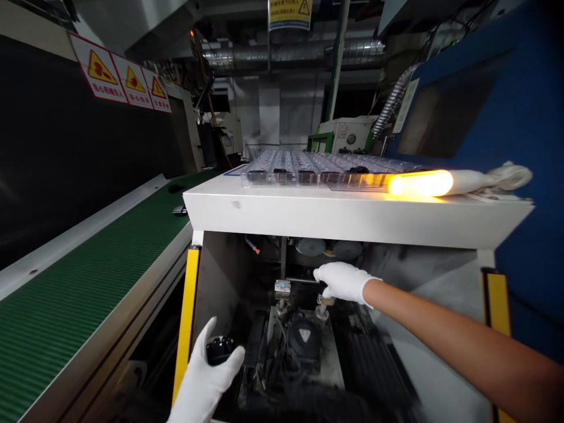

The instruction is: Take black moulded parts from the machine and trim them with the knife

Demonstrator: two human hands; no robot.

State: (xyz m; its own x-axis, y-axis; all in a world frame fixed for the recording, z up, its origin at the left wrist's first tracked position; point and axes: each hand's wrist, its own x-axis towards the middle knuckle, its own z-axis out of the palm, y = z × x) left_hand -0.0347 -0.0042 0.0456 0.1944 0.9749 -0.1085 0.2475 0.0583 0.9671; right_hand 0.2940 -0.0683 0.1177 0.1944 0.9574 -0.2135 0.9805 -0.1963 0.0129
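My left hand, in a white glove, is at the lower left with thumb and fingers curved around a glossy black part. My right hand, also gloved in white, reaches into the machine opening. Its fingers are bent down over the top of the right fixture post; what they grip there is hidden, with only a dark edge showing under them. Left of it stands a second fixture post with a pale block on top. A round black unit with a light triangle mark sits below, between the posts.
A white ledge crosses above the opening, carrying clear compartment trays, a glowing yellow lamp and a white cloth. Yellow bars flank the opening. A green conveyor belt runs along the left, bearing a dark part.
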